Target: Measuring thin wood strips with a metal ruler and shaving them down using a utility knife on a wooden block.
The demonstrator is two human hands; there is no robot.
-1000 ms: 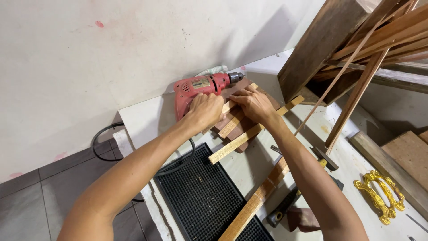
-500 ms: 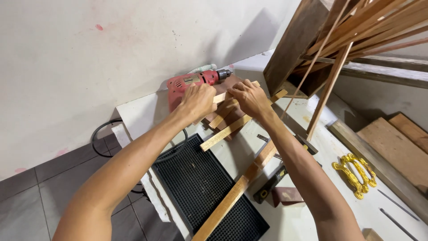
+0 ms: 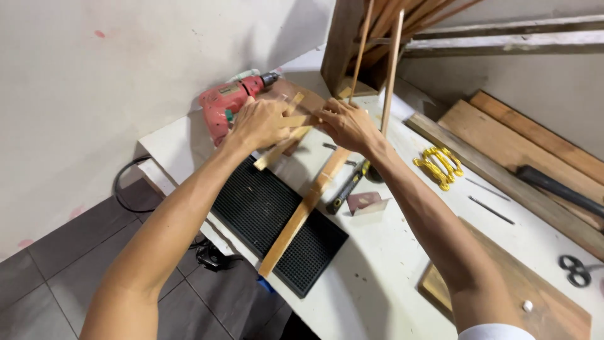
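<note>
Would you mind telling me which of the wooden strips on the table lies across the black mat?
The long strip, running from the right hand down over the black mat. The short strip under the left hand stops short of the mat.

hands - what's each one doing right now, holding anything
Left hand: closed on the short wooden strip.
Right hand: closed on the crosswise wooden strip between both hands.

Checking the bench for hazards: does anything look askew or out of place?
The long wooden slat lies slanted across the black mat, its end past the mat's front edge. The scissors sit at the table's far right.
</note>
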